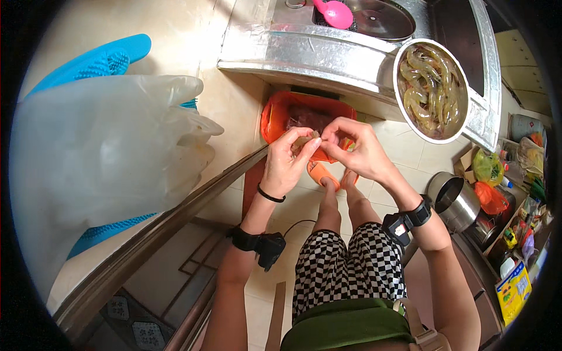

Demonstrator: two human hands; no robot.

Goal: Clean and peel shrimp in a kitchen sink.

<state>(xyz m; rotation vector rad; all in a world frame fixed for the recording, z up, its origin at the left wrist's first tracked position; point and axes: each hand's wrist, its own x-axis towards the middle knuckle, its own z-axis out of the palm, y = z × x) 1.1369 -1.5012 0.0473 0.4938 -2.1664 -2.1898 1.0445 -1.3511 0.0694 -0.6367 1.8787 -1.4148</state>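
Observation:
My left hand (287, 160) holds a small raw shrimp (307, 139) between thumb and fingers. Close against it, the thumb and forefinger of my right hand (358, 149) pinch one end of the shrimp; my fingers hide much of it. Both hands are above a bin lined with a red plastic bag (274, 116), with dark contents inside. To the right, an oval white-rimmed bowl (400, 98) of raw whole shrimp (432, 87) rests at the edge of the foil-covered counter (307, 50).
Clear and blue rubber gloves (109, 140) (131, 46) lie on the ledge at left. A pink ladle (338, 15) and a pan (382, 19) are on the stove. A steel pot (452, 202) and bagged goods (488, 169) stand at right.

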